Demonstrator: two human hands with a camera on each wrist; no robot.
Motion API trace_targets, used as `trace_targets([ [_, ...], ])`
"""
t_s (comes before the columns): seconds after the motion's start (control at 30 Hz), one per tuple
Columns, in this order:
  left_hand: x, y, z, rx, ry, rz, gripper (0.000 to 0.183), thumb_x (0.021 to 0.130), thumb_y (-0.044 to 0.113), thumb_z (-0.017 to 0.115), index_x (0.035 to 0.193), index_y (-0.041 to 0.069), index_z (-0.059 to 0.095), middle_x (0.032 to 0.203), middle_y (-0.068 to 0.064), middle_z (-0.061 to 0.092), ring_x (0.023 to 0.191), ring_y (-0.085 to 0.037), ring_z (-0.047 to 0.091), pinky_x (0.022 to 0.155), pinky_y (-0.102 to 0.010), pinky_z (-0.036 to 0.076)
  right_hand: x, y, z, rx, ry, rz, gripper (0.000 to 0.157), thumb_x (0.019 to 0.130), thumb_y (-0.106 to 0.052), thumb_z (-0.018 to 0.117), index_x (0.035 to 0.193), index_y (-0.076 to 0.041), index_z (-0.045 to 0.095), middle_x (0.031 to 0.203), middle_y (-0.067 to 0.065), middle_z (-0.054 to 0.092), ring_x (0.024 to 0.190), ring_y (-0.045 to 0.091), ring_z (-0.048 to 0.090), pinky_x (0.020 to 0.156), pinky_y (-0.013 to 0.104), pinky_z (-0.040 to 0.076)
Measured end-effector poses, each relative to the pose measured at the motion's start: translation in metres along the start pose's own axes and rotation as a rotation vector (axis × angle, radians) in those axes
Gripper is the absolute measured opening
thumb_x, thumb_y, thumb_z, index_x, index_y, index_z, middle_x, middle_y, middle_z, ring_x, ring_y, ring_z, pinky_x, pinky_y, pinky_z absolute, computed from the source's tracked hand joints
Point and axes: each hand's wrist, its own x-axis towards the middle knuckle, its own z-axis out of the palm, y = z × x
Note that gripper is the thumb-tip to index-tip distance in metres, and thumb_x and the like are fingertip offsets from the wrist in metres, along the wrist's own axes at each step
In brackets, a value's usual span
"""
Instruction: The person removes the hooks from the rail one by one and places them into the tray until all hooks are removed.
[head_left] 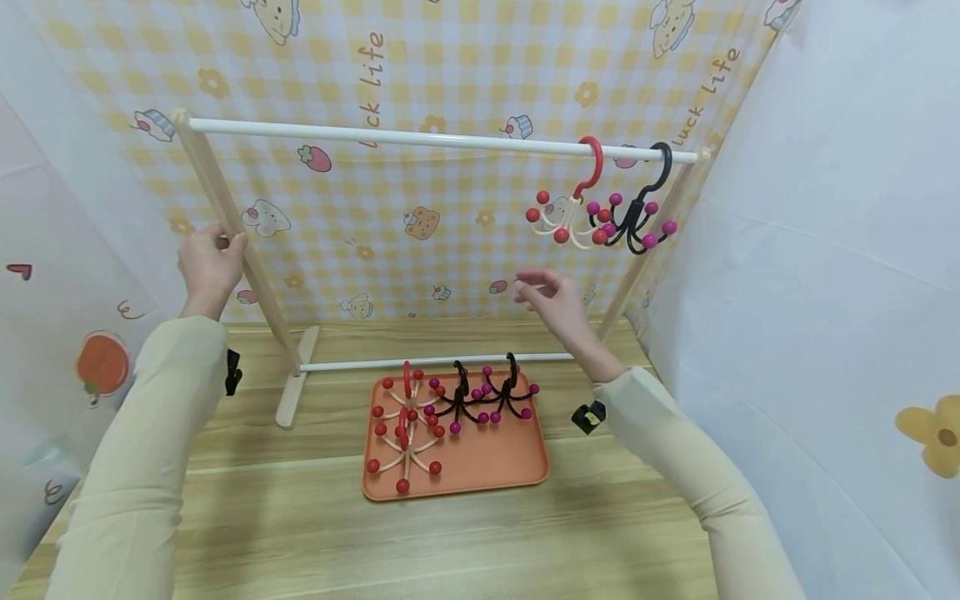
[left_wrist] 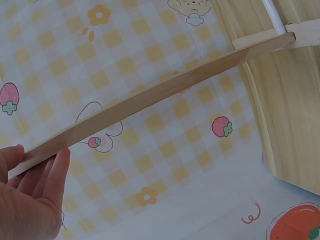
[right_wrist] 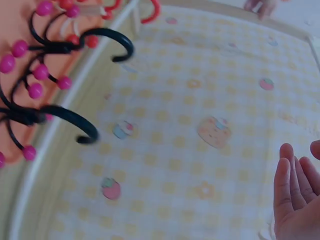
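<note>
Where the rail (head_left: 390, 136) nears its right end, a red rail hanger (head_left: 572, 212) and a black rail hanger (head_left: 635, 208) hang side by side, beaded arms fanned out below. I judge both light and fairly stiff, with smooth hooks that could slide or swing; the thin arms look likeliest to snag or snap, so I would take hold at the stem, just under the hook.

Below and left of them in my head view, the right hand (head_left: 562, 310) hovers with thumb and fingertips apart, holding nothing. The left hand (head_left: 210, 267) pinches the left post (head_left: 258, 275), thumb on one side, fingers on the other.

On the bench (head_left: 300, 517), an orange tray (head_left: 495, 467) carries four more: a far red hanger (head_left: 411, 400) by its far left corner, a near red hanger (head_left: 408, 452) toward the near left corner, a middle black hanger (head_left: 459, 400) near the far edge, and a right black hanger (head_left: 507, 390) by the far right corner. Just behind that far edge runs a white lower bar (head_left: 360, 364).
</note>
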Motion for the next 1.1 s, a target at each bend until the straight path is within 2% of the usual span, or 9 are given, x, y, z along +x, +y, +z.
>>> trace_targets([
  [0.13,0.0,0.0,0.0,-0.002,0.0,-0.002,0.034,0.092,0.025,0.041,0.086,-0.007,0.049,0.107,-0.03,0.053,0.1,-0.042,0.049,0.089,-0.047,0.032,0.009,-0.012,-0.011,0.007,0.062,-0.048,0.027,0.085,-0.014,0.059,0.106,0.003,0.058,0.098,0.017,0.062,0.075,0.016,0.061,0.07,0.034,0.048],
  [0.27,0.001,-0.001,0.001,0.004,0.014,0.011,0.033,0.091,0.024,0.042,0.084,-0.008,0.049,0.106,-0.031,0.053,0.101,-0.043,0.048,0.09,-0.048,0.031,0.019,-0.026,-0.024,0.017,0.133,-0.092,0.027,0.084,-0.01,0.059,0.106,0.006,0.058,0.097,0.017,0.062,0.072,0.013,0.06,0.067,0.029,0.049],
  [0.37,0.002,-0.001,0.001,0.004,0.022,0.02,0.033,0.091,0.024,0.042,0.083,-0.008,0.049,0.105,-0.031,0.053,0.103,-0.043,0.046,0.091,-0.048,0.029,0.025,-0.038,-0.034,0.023,0.183,-0.109,0.026,0.084,-0.01,0.06,0.105,0.004,0.058,0.097,0.016,0.062,0.072,0.014,0.061,0.065,0.024,0.048],
  [0.57,0.002,-0.002,0.002,0.019,0.032,0.035,0.033,0.092,0.023,0.042,0.081,-0.007,0.047,0.104,-0.032,0.054,0.104,-0.044,0.044,0.089,-0.049,0.028,0.035,-0.051,-0.053,0.058,0.258,-0.12,0.024,0.084,-0.015,0.061,0.105,-0.003,0.06,0.1,0.011,0.06,0.079,0.02,0.06,0.071,0.027,0.048],
  [0.8,0.002,-0.002,0.001,0.011,0.006,0.019,0.034,0.092,0.024,0.042,0.082,-0.008,0.047,0.105,-0.031,0.053,0.106,-0.044,0.043,0.091,-0.049,0.026,0.043,-0.054,-0.065,0.106,0.354,-0.093,0.028,0.084,-0.016,0.061,0.107,-0.002,0.059,0.103,0.011,0.06,0.08,0.018,0.06,0.07,0.024,0.048],
  [0.97,0.002,-0.002,0.001,0.011,0.009,0.02,0.034,0.092,0.024,0.043,0.082,-0.008,0.047,0.105,-0.031,0.053,0.105,-0.044,0.044,0.09,-0.049,0.028,0.049,-0.053,-0.071,0.125,0.439,-0.079,0.025,0.083,-0.01,0.06,0.107,-0.003,0.059,0.098,0.01,0.06,0.077,0.016,0.06,0.069,0.026,0.048],
  [1.1,0.002,-0.001,0.0,0.008,0.013,0.023,0.034,0.091,0.024,0.043,0.08,-0.008,0.047,0.105,-0.032,0.053,0.104,-0.044,0.044,0.089,-0.049,0.029,0.056,-0.054,-0.074,0.176,0.456,-0.042,0.026,0.083,-0.011,0.061,0.107,-0.004,0.059,0.099,0.011,0.06,0.077,0.02,0.061,0.071,0.027,0.047],
])
